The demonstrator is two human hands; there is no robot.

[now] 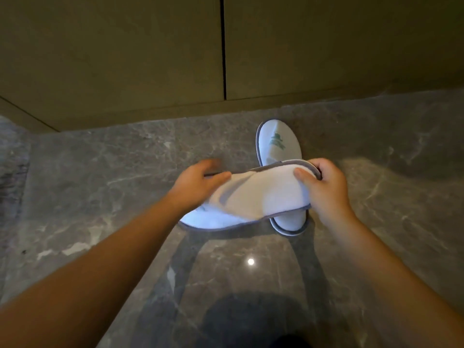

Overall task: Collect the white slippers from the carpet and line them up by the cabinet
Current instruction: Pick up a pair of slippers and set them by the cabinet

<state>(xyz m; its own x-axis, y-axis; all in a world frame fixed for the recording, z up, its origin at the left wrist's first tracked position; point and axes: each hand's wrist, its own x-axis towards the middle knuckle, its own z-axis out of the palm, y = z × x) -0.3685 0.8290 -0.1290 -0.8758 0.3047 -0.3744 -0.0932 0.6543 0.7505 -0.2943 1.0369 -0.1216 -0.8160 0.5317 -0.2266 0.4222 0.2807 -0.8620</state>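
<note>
One white slipper (pixel 278 144) with a grey rim and a green logo lies on the marble floor, toe towards the cabinet (pixel 113 59). Above it I hold a second white slipper (pixel 253 194) sideways, across the first one's middle. My right hand (pixel 324 189) grips its right end, thumb on top. My left hand (pixel 198 182) holds its left part, thumb pressed on the upper, fingers behind. The heel of the floor slipper shows below the held one.
Grey veined marble floor (pixel 125 172) stretches to the foot of the olive cabinet doors, which have a dark vertical gap (pixel 223 46). A strip of carpet (pixel 12 159) shows at the far left. My shadow falls on the near floor.
</note>
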